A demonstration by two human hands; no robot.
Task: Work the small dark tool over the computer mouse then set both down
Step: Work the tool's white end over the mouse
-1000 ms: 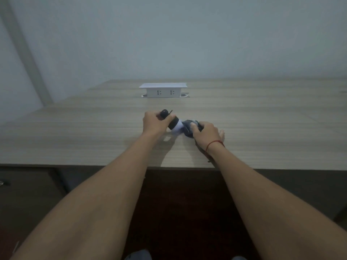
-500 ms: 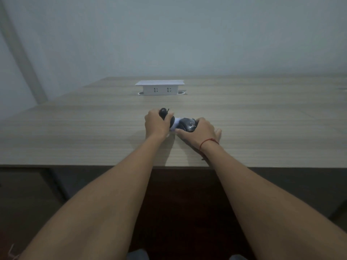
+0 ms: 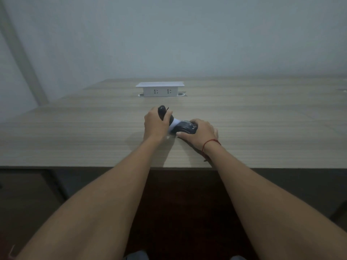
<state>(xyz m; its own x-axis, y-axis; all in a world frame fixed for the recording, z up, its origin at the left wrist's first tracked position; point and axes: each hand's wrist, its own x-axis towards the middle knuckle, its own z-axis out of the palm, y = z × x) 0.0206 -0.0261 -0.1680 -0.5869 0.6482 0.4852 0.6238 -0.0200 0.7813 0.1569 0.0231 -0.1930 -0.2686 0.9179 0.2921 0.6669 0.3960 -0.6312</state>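
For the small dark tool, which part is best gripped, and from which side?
Grip the small dark tool around its dark handle, coming from the left as the left hand does. Its white tip points right, against the computer mouse steadied by the right hand, so that end should probably stay free.

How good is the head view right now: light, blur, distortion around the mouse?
Head view: dim and flat, soft shadows under both forearms on the table; mouse and dark tool slightly soft, tool detail unreadable; wide-angle stretch enlarges the forearms near the frame's bottom.
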